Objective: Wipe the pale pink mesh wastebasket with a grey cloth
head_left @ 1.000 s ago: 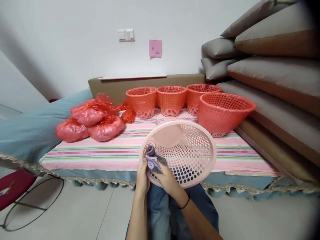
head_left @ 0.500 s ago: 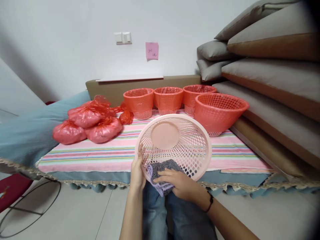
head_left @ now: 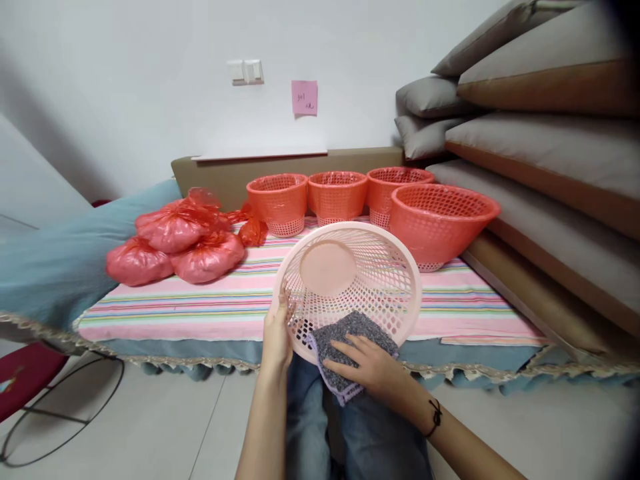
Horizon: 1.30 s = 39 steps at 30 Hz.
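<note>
A pale pink mesh basket [head_left: 327, 267] is tilted with its opening toward me, above my knees. My left hand [head_left: 278, 333] grips its left rim, fingers over the edge. A grey cloth [head_left: 357, 328] with a purple edge lies over the near rim and inner wall. My right hand [head_left: 367, 363] rests on the cloth with its fingers spread, pressing it against the basket. Part of the cloth hangs below the rim.
Several red baskets [head_left: 443, 230] stand behind on a striped cloth [head_left: 175, 313]. Tied red bags [head_left: 207, 257] lie at the left. Stacked grey cushions [head_left: 545, 153] rise at the right. A dark red stool [head_left: 27, 377] is at the lower left.
My right hand has moved slightly to the right and down with the cloth, which is now spread wider over the rim. The basket has shifted and turned slightly.
</note>
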Each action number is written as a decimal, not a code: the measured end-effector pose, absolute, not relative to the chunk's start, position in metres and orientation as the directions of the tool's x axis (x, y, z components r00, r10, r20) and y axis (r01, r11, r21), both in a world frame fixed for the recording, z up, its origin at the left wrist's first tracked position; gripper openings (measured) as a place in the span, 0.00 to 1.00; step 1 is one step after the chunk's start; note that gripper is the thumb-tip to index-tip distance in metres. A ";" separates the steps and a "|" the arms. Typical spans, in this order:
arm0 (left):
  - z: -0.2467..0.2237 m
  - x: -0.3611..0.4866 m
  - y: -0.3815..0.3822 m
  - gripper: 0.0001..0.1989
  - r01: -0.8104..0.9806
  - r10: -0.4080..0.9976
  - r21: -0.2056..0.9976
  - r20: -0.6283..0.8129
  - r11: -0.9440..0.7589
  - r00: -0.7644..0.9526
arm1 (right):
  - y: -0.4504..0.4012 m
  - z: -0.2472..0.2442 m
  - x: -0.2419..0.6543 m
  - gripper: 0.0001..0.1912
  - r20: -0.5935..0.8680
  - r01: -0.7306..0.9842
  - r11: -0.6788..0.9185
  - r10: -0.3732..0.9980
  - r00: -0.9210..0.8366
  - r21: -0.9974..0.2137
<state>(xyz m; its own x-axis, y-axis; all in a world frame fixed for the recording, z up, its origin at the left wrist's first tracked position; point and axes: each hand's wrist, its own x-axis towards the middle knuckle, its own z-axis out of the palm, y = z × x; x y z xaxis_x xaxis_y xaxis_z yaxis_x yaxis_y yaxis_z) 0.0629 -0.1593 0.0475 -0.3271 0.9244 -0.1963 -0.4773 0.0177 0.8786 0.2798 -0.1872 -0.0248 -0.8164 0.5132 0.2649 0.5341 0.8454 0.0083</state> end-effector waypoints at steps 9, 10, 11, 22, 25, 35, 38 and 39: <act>0.015 0.087 -0.161 0.30 -0.532 0.891 0.818 -0.055 -0.219 -0.451 | -0.189 -0.018 0.256 0.32 0.367 0.593 0.805 0.545 -0.754 0.024; 0.014 0.091 -0.161 0.30 -0.555 0.881 0.801 -0.077 -0.224 -0.466 | -0.190 -0.017 0.254 0.33 0.354 0.598 0.801 0.562 -0.748 -0.007; 0.015 0.093 -0.161 0.29 -0.572 0.876 0.789 -0.094 -0.225 -0.474 | -0.192 -0.016 0.254 0.35 0.334 0.601 0.798 0.579 -0.744 -0.044; 0.023 0.079 -0.170 0.25 -0.583 0.906 0.804 -0.152 -0.118 -0.394 | -0.209 0.009 0.310 0.40 0.001 0.709 0.655 0.735 -0.678 -0.260; 0.018 0.082 -0.175 0.27 -0.576 0.904 0.810 -0.157 -0.113 -0.397 | -0.210 0.017 0.318 0.41 -0.008 0.728 0.609 0.765 -0.644 -0.315; 0.014 0.093 -0.180 0.25 -0.533 0.920 0.839 -0.117 -0.109 -0.373 | -0.111 0.024 0.263 0.33 0.421 0.541 0.484 0.873 -0.245 -0.688; 0.010 0.092 -0.182 0.26 -0.514 0.921 0.850 -0.103 -0.114 -0.375 | -0.061 0.009 0.228 0.35 0.412 0.417 0.419 0.904 -0.111 -0.807; 0.009 0.091 -0.182 0.26 -0.507 0.923 0.855 -0.100 -0.111 -0.371 | -0.049 0.001 0.216 0.35 0.379 0.408 0.395 0.917 -0.122 -0.823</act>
